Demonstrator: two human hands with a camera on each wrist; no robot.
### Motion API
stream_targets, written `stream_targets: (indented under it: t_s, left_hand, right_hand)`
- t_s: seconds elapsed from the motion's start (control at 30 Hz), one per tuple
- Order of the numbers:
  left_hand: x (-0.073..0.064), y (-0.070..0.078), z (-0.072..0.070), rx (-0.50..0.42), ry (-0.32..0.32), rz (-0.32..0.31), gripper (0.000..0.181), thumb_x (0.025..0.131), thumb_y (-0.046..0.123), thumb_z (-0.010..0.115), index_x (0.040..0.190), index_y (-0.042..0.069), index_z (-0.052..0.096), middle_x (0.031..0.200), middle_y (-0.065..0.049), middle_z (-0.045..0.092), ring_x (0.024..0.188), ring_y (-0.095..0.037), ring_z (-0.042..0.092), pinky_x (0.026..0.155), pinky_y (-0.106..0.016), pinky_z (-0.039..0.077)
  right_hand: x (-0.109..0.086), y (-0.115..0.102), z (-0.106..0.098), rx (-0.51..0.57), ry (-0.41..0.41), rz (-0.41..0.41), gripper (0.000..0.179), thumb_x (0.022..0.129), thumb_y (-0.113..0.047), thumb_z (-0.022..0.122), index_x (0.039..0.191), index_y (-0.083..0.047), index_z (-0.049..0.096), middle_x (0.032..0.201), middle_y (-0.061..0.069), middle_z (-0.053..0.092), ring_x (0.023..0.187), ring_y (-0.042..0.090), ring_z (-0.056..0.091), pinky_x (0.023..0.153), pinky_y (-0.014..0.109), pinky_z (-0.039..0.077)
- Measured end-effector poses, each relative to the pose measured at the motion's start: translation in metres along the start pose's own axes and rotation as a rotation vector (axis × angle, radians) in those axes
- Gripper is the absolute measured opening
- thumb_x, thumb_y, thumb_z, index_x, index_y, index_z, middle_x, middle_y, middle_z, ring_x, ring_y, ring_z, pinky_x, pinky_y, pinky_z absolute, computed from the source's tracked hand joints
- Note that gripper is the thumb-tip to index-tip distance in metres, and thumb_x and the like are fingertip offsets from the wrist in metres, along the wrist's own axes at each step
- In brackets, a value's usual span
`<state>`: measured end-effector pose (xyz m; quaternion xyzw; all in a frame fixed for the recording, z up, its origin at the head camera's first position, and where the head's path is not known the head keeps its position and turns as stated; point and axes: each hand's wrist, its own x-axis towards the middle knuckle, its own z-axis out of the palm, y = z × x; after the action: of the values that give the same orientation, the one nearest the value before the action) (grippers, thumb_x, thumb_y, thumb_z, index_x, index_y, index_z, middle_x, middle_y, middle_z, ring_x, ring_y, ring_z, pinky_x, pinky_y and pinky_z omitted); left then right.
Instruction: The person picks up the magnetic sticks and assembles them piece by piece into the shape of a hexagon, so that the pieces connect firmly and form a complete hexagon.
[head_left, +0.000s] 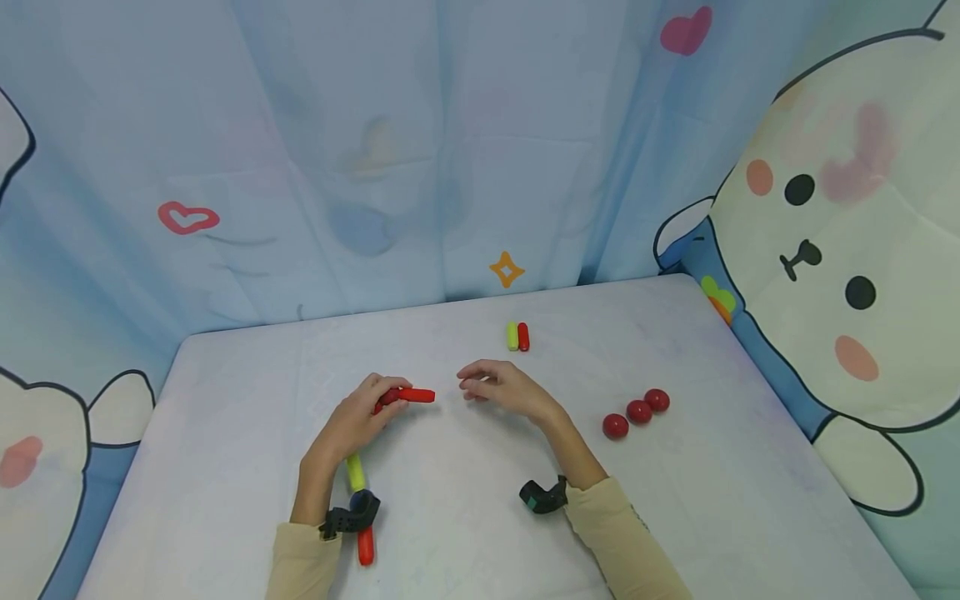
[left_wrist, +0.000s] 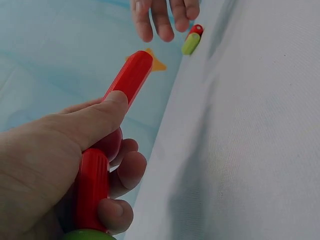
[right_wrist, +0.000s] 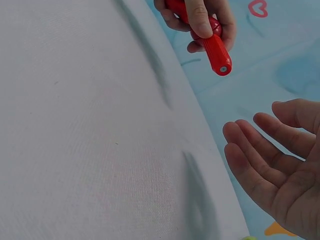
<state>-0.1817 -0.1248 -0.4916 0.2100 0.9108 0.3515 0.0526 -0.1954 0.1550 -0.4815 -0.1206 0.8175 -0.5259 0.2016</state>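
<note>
My left hand (head_left: 367,412) grips two red magnetic rods joined by a dark red ball (left_wrist: 111,144). The front red rod (head_left: 417,396) points toward my right hand; the other red rod (left_wrist: 93,182) lies inside my curled fingers, with a green ball (left_wrist: 89,235) at its lower end. Below my left wrist show a yellow-green rod (head_left: 356,472), a dark blue ball (head_left: 358,500) partly covered by the wrist camera, and another red rod (head_left: 365,546). My right hand (head_left: 510,390) hovers to the right of the front rod, fingers loosely bent and holding nothing.
A short yellow-green rod (head_left: 512,336) and a red rod (head_left: 523,337) lie side by side at the back of the white-covered table (head_left: 465,533). Three dark red balls (head_left: 639,412) sit in a slanted row on the right. A blue patterned curtain (head_left: 375,167) hangs behind.
</note>
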Motion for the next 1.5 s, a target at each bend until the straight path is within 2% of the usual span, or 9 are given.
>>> stream_targets:
  t_s: [0.4,0.53,0.67,0.8,0.93,1.07,1.17,1.3,1.5]
  left_hand:
    - [0.0,-0.001,0.0,0.006,0.006,0.005,0.032,0.094,0.028,0.064,0.125,0.023,0.06,0.105,-0.002,0.057,0.081,-0.014,0.05,0.066,-0.025,0.042]
    - [0.0,-0.003,0.001,0.009,0.006,0.01,0.032,0.094,0.029,0.064,0.125,0.023,0.06,0.104,-0.002,0.057,0.081,-0.013,0.05,0.065,-0.025,0.042]
    - [-0.001,-0.004,0.0,0.0,0.005,0.01,0.032,0.094,0.03,0.064,0.125,0.024,0.06,0.103,-0.002,0.056,0.08,-0.013,0.049,0.065,-0.024,0.041]
    - [-0.001,-0.003,0.0,-0.004,0.003,0.011,0.032,0.094,0.03,0.064,0.125,0.024,0.06,0.104,-0.002,0.056,0.08,-0.013,0.049,0.066,-0.024,0.042]
    - [-0.001,-0.004,-0.001,0.001,0.002,0.012,0.032,0.094,0.03,0.064,0.125,0.024,0.06,0.105,-0.001,0.057,0.081,-0.012,0.049,0.066,-0.025,0.042]
    - [-0.001,-0.004,-0.001,0.009,-0.002,0.009,0.033,0.094,0.03,0.064,0.126,0.024,0.06,0.106,-0.002,0.057,0.079,-0.012,0.049,0.065,-0.024,0.041]
    - [-0.002,-0.003,-0.002,0.009,-0.008,-0.003,0.032,0.095,0.03,0.062,0.126,0.024,0.059,0.106,-0.002,0.057,0.077,-0.012,0.049,0.064,-0.025,0.041]
    - [-0.002,-0.002,-0.004,0.008,-0.019,-0.021,0.032,0.096,0.031,0.06,0.127,0.025,0.058,0.106,-0.002,0.056,0.073,-0.012,0.049,0.063,-0.025,0.041]
    - [-0.003,-0.001,-0.004,0.006,-0.027,-0.026,0.031,0.097,0.031,0.059,0.127,0.024,0.058,0.107,-0.002,0.055,0.069,-0.01,0.05,0.063,-0.025,0.042]
  right_hand:
    - [-0.003,0.0,-0.009,-0.005,0.028,-0.031,0.036,0.098,-0.024,0.057,0.128,-0.003,0.059,0.119,0.016,0.066,0.103,0.028,0.067,0.092,0.036,0.054]
    - [-0.01,0.001,-0.023,-0.024,0.052,-0.074,0.036,0.098,-0.023,0.058,0.127,-0.001,0.058,0.12,0.018,0.065,0.103,0.031,0.067,0.09,0.032,0.055]
    - [-0.024,0.006,-0.045,-0.051,0.095,-0.14,0.033,0.098,-0.019,0.058,0.125,0.0,0.059,0.119,0.022,0.064,0.104,0.036,0.065,0.086,0.024,0.054]
    - [-0.043,0.013,-0.067,-0.157,0.154,-0.186,0.029,0.097,-0.019,0.058,0.123,-0.006,0.061,0.118,0.016,0.065,0.105,0.029,0.065,0.088,0.021,0.053]
    - [-0.065,0.027,-0.086,-0.312,0.208,-0.209,0.029,0.097,-0.018,0.059,0.124,-0.007,0.061,0.121,0.012,0.065,0.107,0.022,0.064,0.092,0.03,0.054]
    - [-0.087,0.043,-0.106,-0.408,0.263,-0.169,0.032,0.096,-0.015,0.06,0.126,-0.005,0.058,0.124,0.012,0.063,0.109,0.023,0.063,0.093,0.037,0.054]
    - [-0.102,0.056,-0.12,-0.467,0.307,-0.117,0.033,0.096,-0.015,0.06,0.127,-0.006,0.058,0.126,0.011,0.062,0.11,0.025,0.062,0.091,0.028,0.053]
    - [-0.122,0.073,-0.135,-0.524,0.342,-0.063,0.032,0.094,-0.015,0.062,0.126,-0.006,0.06,0.125,0.013,0.061,0.106,0.027,0.061,0.081,0.016,0.051]
    - [-0.145,0.085,-0.152,-0.574,0.348,-0.003,0.031,0.093,-0.014,0.063,0.123,-0.007,0.061,0.124,0.015,0.061,0.104,0.029,0.06,0.076,0.015,0.05]
